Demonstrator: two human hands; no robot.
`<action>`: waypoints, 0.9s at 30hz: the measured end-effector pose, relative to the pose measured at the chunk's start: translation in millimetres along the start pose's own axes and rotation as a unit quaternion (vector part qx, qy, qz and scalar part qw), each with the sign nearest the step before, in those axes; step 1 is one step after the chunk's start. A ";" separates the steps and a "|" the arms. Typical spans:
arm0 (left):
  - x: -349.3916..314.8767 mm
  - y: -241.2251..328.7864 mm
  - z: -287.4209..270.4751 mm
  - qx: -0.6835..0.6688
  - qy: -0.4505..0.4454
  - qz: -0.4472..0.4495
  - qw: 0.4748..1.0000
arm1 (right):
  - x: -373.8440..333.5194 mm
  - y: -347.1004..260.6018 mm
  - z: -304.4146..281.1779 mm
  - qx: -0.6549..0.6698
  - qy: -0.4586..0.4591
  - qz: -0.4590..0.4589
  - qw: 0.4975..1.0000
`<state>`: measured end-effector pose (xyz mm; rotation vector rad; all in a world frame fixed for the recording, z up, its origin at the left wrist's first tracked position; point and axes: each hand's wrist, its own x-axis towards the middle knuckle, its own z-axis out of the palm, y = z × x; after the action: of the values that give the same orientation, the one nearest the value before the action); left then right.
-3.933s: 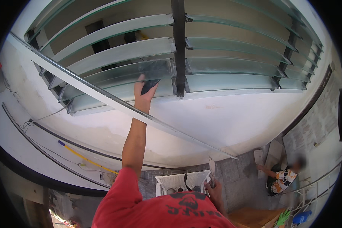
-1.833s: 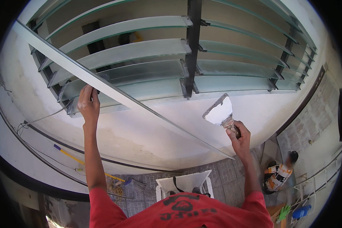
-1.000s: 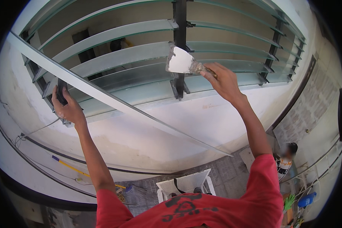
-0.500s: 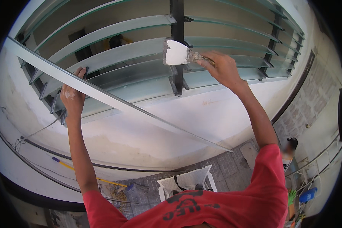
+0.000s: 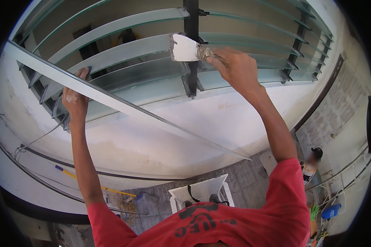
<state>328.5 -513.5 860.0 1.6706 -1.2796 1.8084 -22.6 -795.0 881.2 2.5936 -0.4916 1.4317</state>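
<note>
My right hand (image 5: pixel 239 70) is closed round the handle of a putty knife (image 5: pixel 184 48). The knife's broad blade carries white paste and is in front of the dark upright (image 5: pixel 191 78) of a louvre window. My left hand (image 5: pixel 75 101) has white smears on its back. Its fingers are bent behind a long pale bar (image 5: pixel 115 105) that crosses in front of them. A dark thin piece (image 5: pixel 89 73) shows at the fingertips; its kind and the rest of it are hidden.
Glass louvre slats (image 5: pixel 123 53) span the window above a white wall (image 5: pixel 173 127). Below me stands a white woven chair (image 5: pixel 198 189) on paving. Another person (image 5: pixel 310 166) in a dark cap is at the right, near a railing (image 5: pixel 338 177) and a blue container (image 5: pixel 330 211).
The putty knife and my right hand have moved slightly left and up. My left hand keeps about the same place against the window. The whole view has shifted a little.
</note>
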 end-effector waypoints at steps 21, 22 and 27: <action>-0.2 0.9 4.0 0.003 -0.007 -0.004 1.000 | 5.6 -19.1 19.0 0.043 -0.001 0.023 0.999; 1.9 -0.5 2.4 0.003 -0.015 0.002 1.000 | 2.4 -14.6 13.5 0.045 -0.007 0.041 0.998; 3.7 3.0 4.5 -0.005 -0.001 0.007 1.000 | -12.9 10.8 3.5 0.052 0.013 0.060 0.997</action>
<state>328.0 -519.9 861.8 1.6633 -1.3028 1.8062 -29.9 -803.3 868.0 2.6632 -0.5941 1.5647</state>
